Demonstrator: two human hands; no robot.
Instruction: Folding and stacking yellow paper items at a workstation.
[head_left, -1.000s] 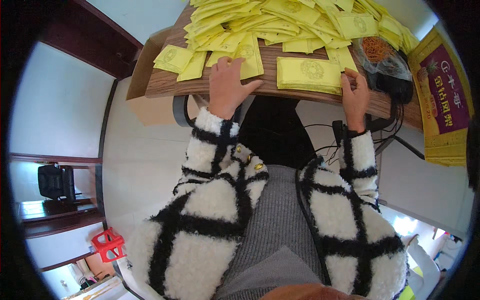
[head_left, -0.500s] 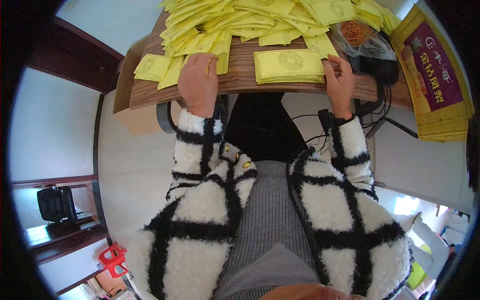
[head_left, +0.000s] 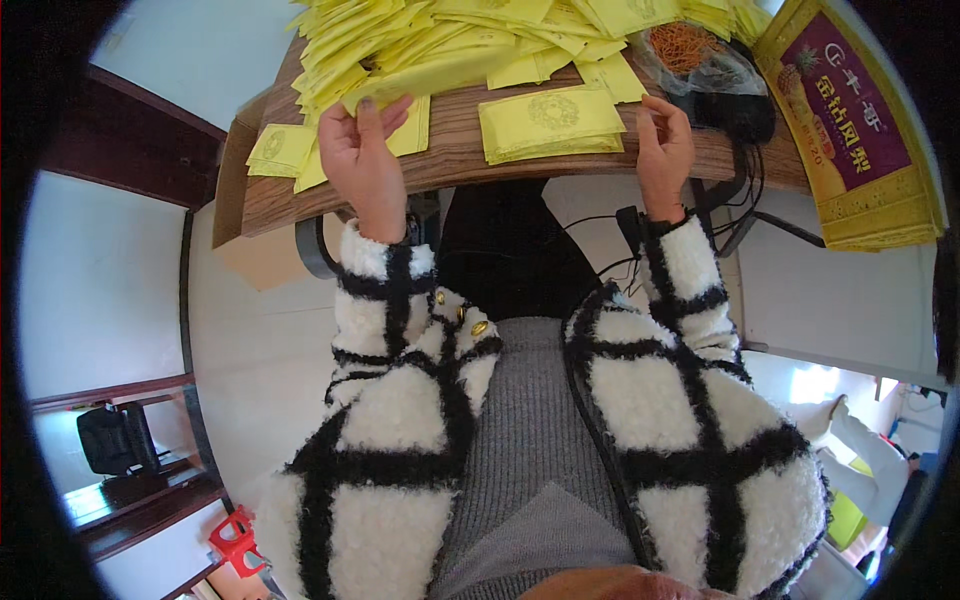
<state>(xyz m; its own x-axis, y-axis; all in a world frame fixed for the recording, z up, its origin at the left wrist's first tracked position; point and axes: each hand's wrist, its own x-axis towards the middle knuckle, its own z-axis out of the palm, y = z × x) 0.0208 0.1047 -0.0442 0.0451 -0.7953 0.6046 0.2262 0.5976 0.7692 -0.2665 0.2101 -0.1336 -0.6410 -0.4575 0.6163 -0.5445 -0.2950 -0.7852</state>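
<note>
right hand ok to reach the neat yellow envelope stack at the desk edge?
Probably yes. The right hand hovers just right of the yellow envelope stack, fingers curled and holding nothing visible, with bare wooden desk between them. The left hand is off at the loose pile.

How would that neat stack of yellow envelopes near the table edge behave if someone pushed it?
The stack of yellow envelopes looks thin, flat and papery, so probably light and floppy. Loosely stacked, its layers would likely slide apart. It lies near the wooden table's edge, so some might slip off.

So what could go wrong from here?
The left hand is pinching one envelope from the loose pile; neighbours may drag along. Envelopes at the table edge could slip off. The right hand hovers by the neat stack and might knock it askew.
</note>
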